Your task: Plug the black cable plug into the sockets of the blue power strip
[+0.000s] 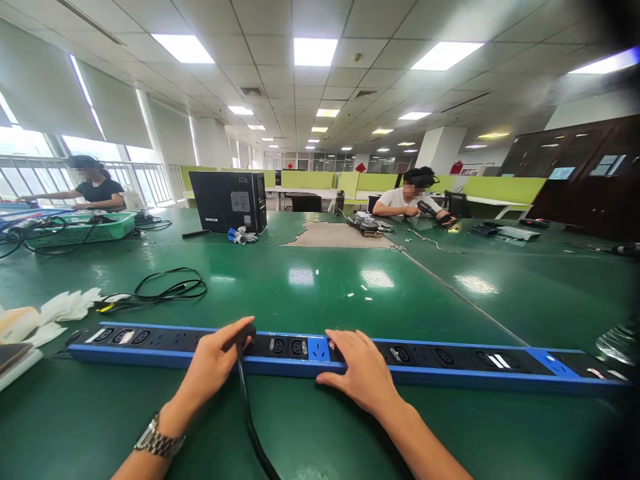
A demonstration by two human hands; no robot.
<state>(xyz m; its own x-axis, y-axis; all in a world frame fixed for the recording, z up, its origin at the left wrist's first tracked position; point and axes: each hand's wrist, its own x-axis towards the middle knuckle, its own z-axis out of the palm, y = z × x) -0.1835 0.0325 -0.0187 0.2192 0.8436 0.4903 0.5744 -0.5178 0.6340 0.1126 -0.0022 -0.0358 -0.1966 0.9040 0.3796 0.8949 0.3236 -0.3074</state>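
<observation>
A long blue-and-black power strip (435, 357) lies across the green table in front of me, with rows of sockets facing up. My left hand (215, 357), with a metal watch on its wrist, pinches the black plug (245, 333) of a thick cable at a socket left of the strip's middle. My fingers partly hide the plug, so I cannot tell how deep it sits. The black cable (247, 407) runs from it toward me. My right hand (357, 367) grips the strip just right of the blue socket (319, 349), thumb at the near side and fingers over the top.
A coiled black cable (173, 287) lies at left, near white tissue (70, 307). Farther back stand a black computer case (220, 200) and a green basket (113, 228) of cables. Two people sit across the table, one at far left, one right of centre beside electronic parts (370, 225).
</observation>
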